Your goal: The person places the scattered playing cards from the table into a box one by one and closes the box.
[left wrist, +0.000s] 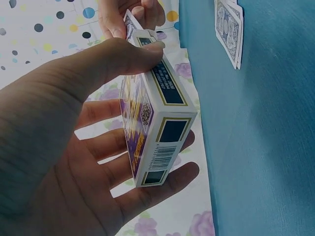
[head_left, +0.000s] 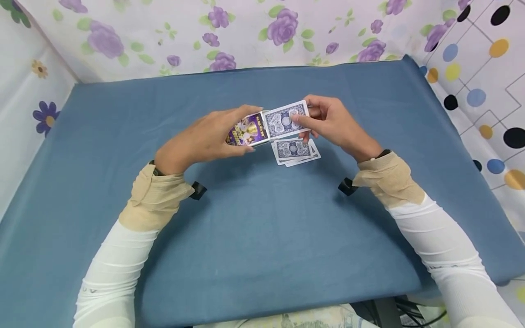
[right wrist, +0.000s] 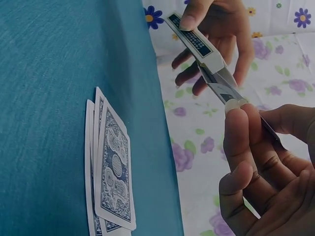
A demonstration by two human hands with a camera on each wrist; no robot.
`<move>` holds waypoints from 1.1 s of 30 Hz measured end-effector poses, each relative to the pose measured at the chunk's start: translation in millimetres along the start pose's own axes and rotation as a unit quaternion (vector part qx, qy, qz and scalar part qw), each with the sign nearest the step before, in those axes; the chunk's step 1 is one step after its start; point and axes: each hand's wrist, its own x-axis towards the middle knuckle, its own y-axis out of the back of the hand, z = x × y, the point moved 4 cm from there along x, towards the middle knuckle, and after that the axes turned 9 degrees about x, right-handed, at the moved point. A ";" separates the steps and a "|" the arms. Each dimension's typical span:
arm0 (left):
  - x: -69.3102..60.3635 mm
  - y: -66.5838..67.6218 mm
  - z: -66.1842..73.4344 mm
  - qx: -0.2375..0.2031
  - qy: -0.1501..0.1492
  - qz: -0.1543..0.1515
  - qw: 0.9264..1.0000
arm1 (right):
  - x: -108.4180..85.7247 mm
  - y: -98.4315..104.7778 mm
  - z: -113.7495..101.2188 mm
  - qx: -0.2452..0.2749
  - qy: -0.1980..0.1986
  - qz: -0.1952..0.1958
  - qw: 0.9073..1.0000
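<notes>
My left hand (head_left: 209, 134) grips a purple and gold playing card box (head_left: 249, 130), thumb along one narrow side and fingers along the other. In the left wrist view the box's closed end with a barcode (left wrist: 161, 157) faces the camera. Between thumb and fingers my right hand (head_left: 334, 120) pinches a blue-backed playing card (head_left: 283, 120) at the box's open end; whether more cards lie under it, I cannot tell. The card's near end meets the opening. Just below, a few loose cards (head_left: 293, 149) lie face down and overlapping on the blue cloth.
A blue cloth (head_left: 262, 237) covers the table. Behind it hangs a flowered curtain (head_left: 246, 36), with a dotted sheet (head_left: 484, 91) at the right. Small black wrist cameras (head_left: 198, 190) stick out from both wrists. Cables (head_left: 414, 314) show below the front edge.
</notes>
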 end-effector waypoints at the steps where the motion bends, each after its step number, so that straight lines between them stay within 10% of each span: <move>1: 1.0 0.2 0.5 0.001 -0.002 0.000 1.000 | 0.2 0.5 0.0 -0.004 0.000 0.001 1.000; 33: 2.1 -6.1 7.8 0.002 -0.019 -0.008 1.000 | -0.8 -9.7 8.4 -0.022 -0.013 -0.002 1.000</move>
